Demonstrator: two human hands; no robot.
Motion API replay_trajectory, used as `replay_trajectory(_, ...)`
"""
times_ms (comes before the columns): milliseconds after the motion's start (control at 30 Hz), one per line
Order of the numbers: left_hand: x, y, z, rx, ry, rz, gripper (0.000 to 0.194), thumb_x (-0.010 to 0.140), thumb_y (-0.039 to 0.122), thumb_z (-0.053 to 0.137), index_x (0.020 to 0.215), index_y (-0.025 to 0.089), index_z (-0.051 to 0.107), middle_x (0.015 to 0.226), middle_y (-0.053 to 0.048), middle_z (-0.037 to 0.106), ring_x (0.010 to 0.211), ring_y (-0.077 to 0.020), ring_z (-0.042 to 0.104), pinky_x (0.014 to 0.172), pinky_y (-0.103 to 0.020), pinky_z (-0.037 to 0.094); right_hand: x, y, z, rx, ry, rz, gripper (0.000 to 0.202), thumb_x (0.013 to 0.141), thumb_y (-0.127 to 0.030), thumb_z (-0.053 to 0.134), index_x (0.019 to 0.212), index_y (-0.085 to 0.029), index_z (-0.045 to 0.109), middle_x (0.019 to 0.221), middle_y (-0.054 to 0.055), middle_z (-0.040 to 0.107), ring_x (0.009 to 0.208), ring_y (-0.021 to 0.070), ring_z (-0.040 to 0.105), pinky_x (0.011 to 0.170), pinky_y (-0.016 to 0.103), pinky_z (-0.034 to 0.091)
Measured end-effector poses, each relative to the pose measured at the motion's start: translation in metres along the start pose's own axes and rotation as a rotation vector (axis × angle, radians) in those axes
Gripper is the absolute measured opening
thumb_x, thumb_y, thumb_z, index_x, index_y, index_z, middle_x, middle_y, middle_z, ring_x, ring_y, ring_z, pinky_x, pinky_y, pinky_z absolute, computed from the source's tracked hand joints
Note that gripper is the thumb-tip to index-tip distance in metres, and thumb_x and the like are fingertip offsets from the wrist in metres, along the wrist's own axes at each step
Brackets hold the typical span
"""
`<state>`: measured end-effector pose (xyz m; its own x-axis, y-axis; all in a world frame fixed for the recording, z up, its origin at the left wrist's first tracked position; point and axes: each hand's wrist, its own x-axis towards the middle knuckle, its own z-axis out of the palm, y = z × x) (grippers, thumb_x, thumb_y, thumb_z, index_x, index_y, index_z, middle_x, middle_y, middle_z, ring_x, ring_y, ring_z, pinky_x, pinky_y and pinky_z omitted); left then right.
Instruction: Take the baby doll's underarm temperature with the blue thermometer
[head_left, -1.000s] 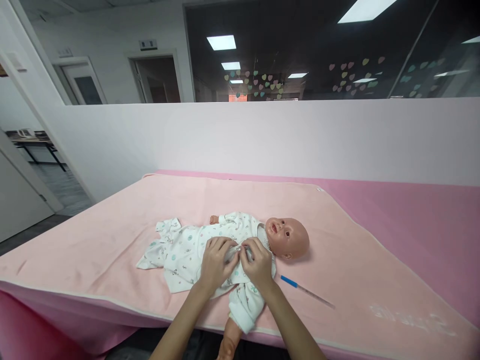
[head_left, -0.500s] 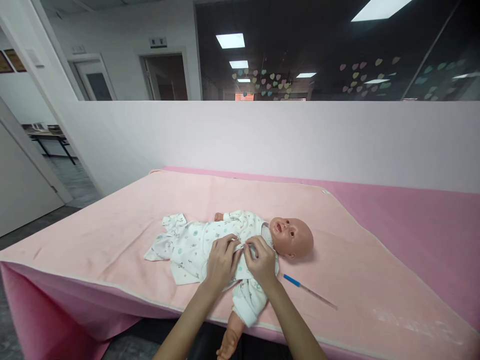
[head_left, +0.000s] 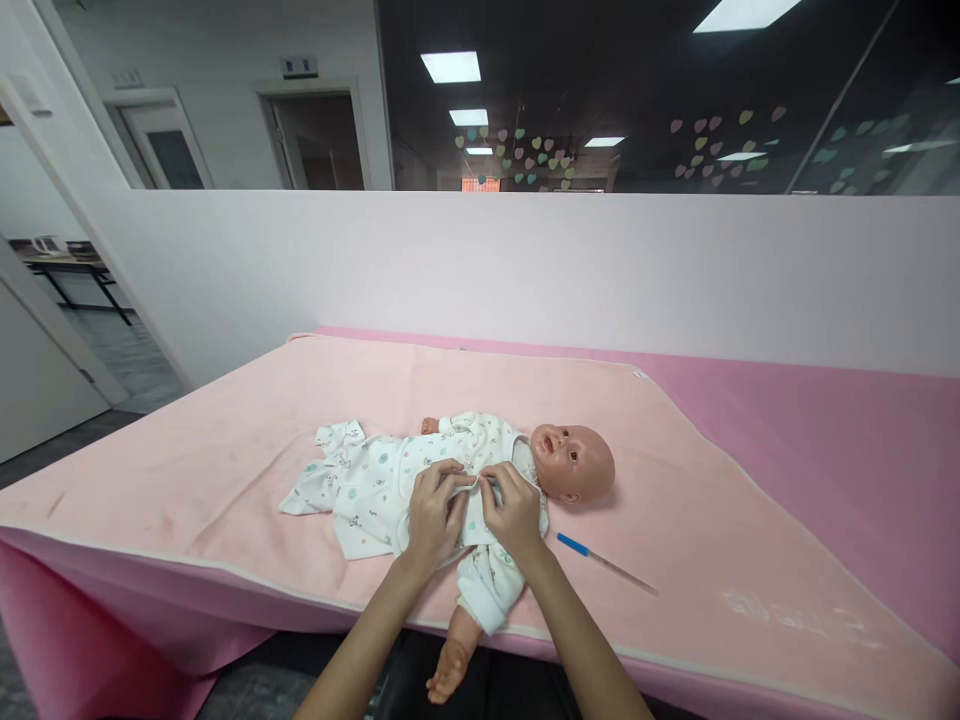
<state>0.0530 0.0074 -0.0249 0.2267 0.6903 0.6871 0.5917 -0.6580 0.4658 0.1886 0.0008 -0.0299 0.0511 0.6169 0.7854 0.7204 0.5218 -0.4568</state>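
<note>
A baby doll (head_left: 574, 463) lies on its back with its head to the right, dressed in a white printed shirt (head_left: 491, 435) and matching trousers (head_left: 367, 480). Over the doll's chest, my left hand (head_left: 436, 508) pinches a thin white strip at the shirt's front, which looks like a tie or edge. My right hand (head_left: 510, 503) is closed close beside it, fingertips pinching the same white part. Fingers partly hide the strip. One doll arm (head_left: 454, 655) hangs out of its sleeve over the near edge of the bed.
A thin rod with a blue handle (head_left: 572, 544) lies on the peach sheet (head_left: 712, 520), right of my right forearm. Pink cloth (head_left: 840, 440) shows beneath the sheet. A white half wall (head_left: 525, 270) with dark glass above stands behind. The sheet's near edge runs just before my lap.
My hands stay together at the shirt's front, fingers shifting slightly on the white strip. The whole view has moved a little, so everything appears slightly further left and higher.
</note>
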Motion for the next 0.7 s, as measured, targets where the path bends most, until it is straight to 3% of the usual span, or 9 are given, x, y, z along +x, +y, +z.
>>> replay_trajectory(200, -0.0007, -0.0014, 0.0013, -0.043, 0.005, -0.007, 0.018, 0.084, 0.017, 0.047, 0.092, 0.023, 0.062, 0.098, -0.003, 0.052, 0.095, -0.017, 0.05, 0.083, -0.034, 0.041, 0.0005, -0.0008, -0.0012, -0.005, -0.001, 0.005, 0.014, 0.085, -0.017, 0.044, 0.079, -0.018, 0.057, 0.072, 0.003, 0.059, 0.068, 0.0137, 0.056, 0.063, 0.023, 0.041)
replay_trajectory(533, -0.0006, -0.0055, 0.0, -0.224, 0.137, 0.011, 0.02, 0.08, 0.016, 0.048, 0.083, 0.023, 0.067, 0.097, -0.004, 0.047, 0.092, -0.0173, 0.051, 0.078, -0.033, 0.047, -0.0003, -0.0016, -0.0011, -0.025, 0.008, -0.04, 0.015, 0.086, -0.019, 0.044, 0.08, -0.019, 0.058, 0.072, 0.003, 0.061, 0.067, 0.0132, 0.058, 0.063, 0.022, 0.042)
replay_trajectory(700, -0.0009, -0.002, -0.0038, -0.128, 0.068, -0.013, 0.022, 0.08, 0.015, 0.042, 0.083, 0.019, 0.063, 0.092, -0.005, 0.047, 0.09, -0.0188, 0.05, 0.079, -0.035, 0.044, -0.0012, -0.0009, -0.002, -0.031, 0.038, -0.013, 0.014, 0.085, -0.018, 0.045, 0.08, -0.019, 0.058, 0.072, 0.003, 0.061, 0.067, 0.0132, 0.058, 0.062, 0.022, 0.042)
